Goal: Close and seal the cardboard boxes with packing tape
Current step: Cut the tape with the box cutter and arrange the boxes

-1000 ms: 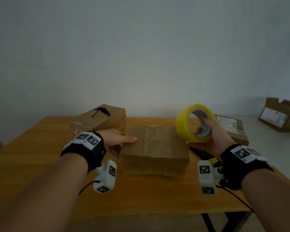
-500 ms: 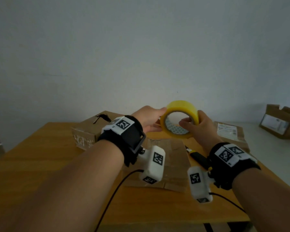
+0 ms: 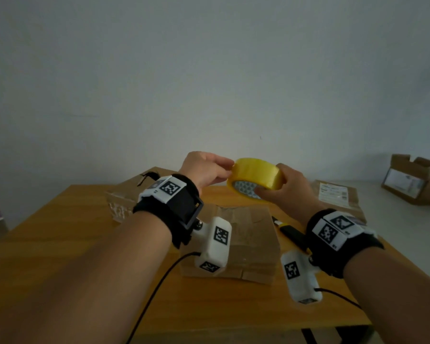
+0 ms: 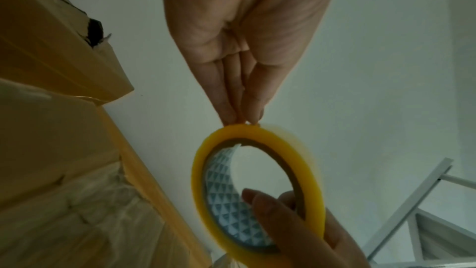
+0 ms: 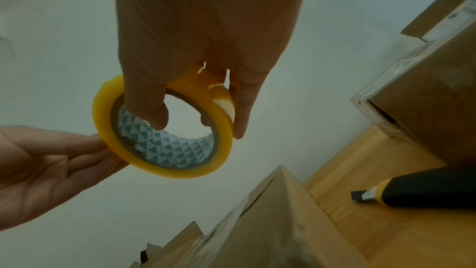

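In the head view, one yellow tape roll (image 3: pixel 255 175) is held in the air above the middle cardboard box (image 3: pixel 243 234). The right hand (image 3: pixel 287 187) is curled round the roll at its 3 o'clock side, thumb inside the core. The left hand (image 3: pixel 206 170) meets the roll's edge at 9 o'clock with thumb and fingertips brought together. Three boxes are counted on the wooden table (image 3: pixel 60 244): the middle one, a second box (image 3: pixel 124 194) at 10 o'clock, a third box (image 3: pixel 338 197) at 2 o'clock. A fourth box (image 3: pixel 412 183) is seen off the table at 3 o'clock. One utility knife (image 3: pixel 291 230) lies beside the middle box.

In the left wrist view, the fingertips (image 4: pixel 231 113) are seen pressed together on the roll's rim at 12 o'clock; whether a loose tape end is pinched cannot be told.

In the right wrist view, the roll is clamped between thumb (image 5: pixel 152 105) and fingers.
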`<control>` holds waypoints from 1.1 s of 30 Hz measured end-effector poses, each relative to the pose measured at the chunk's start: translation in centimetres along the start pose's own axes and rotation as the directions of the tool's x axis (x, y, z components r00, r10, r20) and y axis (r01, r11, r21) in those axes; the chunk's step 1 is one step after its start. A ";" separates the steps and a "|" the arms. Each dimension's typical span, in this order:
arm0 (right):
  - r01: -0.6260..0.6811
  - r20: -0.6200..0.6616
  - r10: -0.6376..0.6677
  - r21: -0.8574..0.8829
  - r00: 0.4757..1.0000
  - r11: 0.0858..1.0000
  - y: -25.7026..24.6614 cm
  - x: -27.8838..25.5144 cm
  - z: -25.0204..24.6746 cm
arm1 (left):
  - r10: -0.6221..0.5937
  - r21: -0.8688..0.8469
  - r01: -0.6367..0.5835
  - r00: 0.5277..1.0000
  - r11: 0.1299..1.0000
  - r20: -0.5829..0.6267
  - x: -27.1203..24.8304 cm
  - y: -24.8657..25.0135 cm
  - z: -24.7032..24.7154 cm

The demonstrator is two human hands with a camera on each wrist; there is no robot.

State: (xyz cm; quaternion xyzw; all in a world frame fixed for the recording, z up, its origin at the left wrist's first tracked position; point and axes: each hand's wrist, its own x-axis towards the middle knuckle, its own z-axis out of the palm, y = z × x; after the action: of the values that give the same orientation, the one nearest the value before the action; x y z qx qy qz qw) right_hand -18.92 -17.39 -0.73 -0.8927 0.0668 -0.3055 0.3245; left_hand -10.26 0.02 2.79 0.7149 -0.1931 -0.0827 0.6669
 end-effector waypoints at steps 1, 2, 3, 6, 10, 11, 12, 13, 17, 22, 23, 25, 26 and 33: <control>0.010 -0.022 -0.011 -0.038 1.000 0.999 -0.2 0.0 0.1 | -0.002 -0.018 0.001 1.000 1.000 -0.026 0.0 -0.3 -0.1; 0.018 -0.046 -0.021 -0.062 0.999 0.998 -0.4 -0.1 0.1 | -0.027 -0.047 0.025 0.999 0.999 -0.036 -0.1 -0.5 -0.1; 0.025 -0.063 -0.030 -0.079 0.998 0.997 -0.6 -0.2 0.2 | -0.078 -0.077 0.076 0.997 0.994 -0.023 -0.1 -0.6 -0.1; 0.048 -0.076 -0.057 -0.106 0.996 0.993 -1.3 -0.3 0.5 | -0.311 -0.142 0.331 0.939 0.933 0.148 -0.3 -0.6 0.0; 0.171 0.080 -0.155 -0.266 0.985 0.949 -2.4 -0.1 1.2 | -0.272 -0.447 0.309 0.951 0.839 0.147 0.0 0.2 -0.3; 0.205 0.139 -0.172 -0.284 0.975 0.937 -2.2 0.0 1.4 | -0.244 -0.471 0.276 0.961 0.838 0.129 0.1 0.4 -0.4; 0.217 0.177 -0.174 -0.261 0.969 0.941 -1.8 0.1 1.6 | -0.216 -0.448 0.246 0.969 0.860 0.118 0.3 0.6 -0.5; 0.203 0.191 -0.162 -0.219 0.968 0.954 -1.5 0.2 1.6 | -0.191 -0.386 0.219 0.975 0.896 0.110 0.5 0.6 -0.6; 0.100 0.106 -0.088 -0.118 0.990 0.988 -1.2 0.9 0.4 | -0.080 -0.100 0.095 0.987 0.990 0.140 0.4 0.2 -1.2; 0.161 0.198 -0.098 -0.337 0.975 0.928 -1.8 1.8 0.8 | -0.031 -0.052 0.052 0.939 0.997 0.342 -0.8 -0.1 -0.2; 0.146 0.163 -0.097 -0.324 0.982 0.935 -1.8 1.8 0.7 | -0.030 -0.063 0.057 0.927 0.996 0.373 -1.1 -0.2 0.0; 0.125 0.120 -0.093 -0.295 0.988 0.947 -1.6 1.7 0.7 | -0.026 -0.087 0.068 0.910 0.994 0.414 -1.4 -0.5 0.1; 0.119 0.112 -0.090 -0.289 0.990 0.950 -1.5 1.6 0.7 | -0.026 -0.094 0.072 0.906 0.993 0.423 -1.4 -0.6 0.1; 0.097 0.066 -0.086 -0.200 0.994 0.975 -1.1 1.1 1.2 | -0.009 -0.159 0.097 0.876 0.983 0.481 -1.0 -1.0 -0.1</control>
State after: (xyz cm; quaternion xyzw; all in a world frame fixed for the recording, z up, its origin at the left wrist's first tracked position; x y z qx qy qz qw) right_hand -17.41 -16.21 -0.27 -0.9315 0.0472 -0.2864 0.2191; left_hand -11.00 0.55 1.67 0.6148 -0.3240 -0.2919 0.6571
